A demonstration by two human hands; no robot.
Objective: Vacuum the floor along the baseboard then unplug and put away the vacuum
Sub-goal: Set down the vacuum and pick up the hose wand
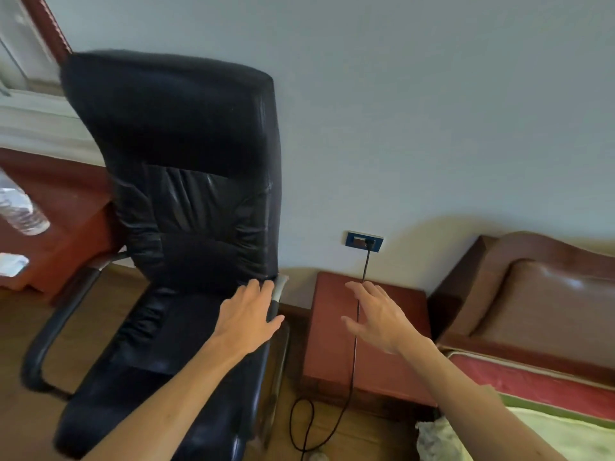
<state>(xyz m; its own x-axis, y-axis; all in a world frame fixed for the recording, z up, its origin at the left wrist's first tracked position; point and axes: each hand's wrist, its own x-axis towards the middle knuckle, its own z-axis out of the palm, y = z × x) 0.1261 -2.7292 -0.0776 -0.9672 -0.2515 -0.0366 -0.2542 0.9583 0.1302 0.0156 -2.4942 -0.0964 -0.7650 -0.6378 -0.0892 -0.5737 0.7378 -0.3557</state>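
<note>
A black power cord (pixel 352 361) runs from a plug in the blue wall socket (pixel 364 241) down over a red-brown nightstand (pixel 392 354) and loops on the wooden floor. The vacuum itself is out of view. My left hand (pixel 248 316) rests with straight fingers on the right armrest of a black leather office chair (pixel 186 181). My right hand (pixel 377 314) hovers open above the nightstand, fingers spread, just beside the cord and below the socket, holding nothing.
The chair stands close to the nightstand, with a narrow strip of floor between them. A bed with a brown headboard (pixel 545 287) fills the right. A red-brown desk (pixel 53 207) with a clear water bottle (pixel 20 211) stands at the left.
</note>
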